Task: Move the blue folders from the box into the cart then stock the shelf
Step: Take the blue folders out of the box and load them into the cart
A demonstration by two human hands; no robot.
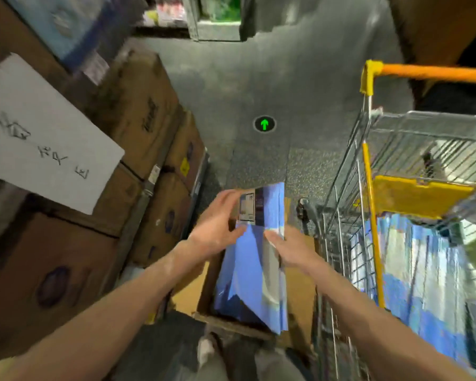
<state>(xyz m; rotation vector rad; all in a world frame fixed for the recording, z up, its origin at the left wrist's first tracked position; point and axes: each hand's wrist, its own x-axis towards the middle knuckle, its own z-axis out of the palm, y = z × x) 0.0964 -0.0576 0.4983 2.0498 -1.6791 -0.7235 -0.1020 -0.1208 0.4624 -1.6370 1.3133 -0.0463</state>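
A stack of blue folders [252, 273] stands on edge in an open cardboard box [300, 292] on the floor in front of me. My left hand [217, 224] grips the top left of the stack, fingers over a labelled packet. My right hand [289, 248] presses against the stack's right side, fingers on the folders. To the right stands a wire shopping cart [341, 215] with an orange handle. Several blue folders [423, 284] lie inside the cart.
Stacked brown cartons [138, 114] on a shelf line the left side, with a white handwritten sign [44, 138] in front. A yellow flap [415, 196] sits in the cart's upper part. The grey speckled floor [259, 86] carries a green arrow marker [264, 124]. My shoe [206, 350] is below the box.
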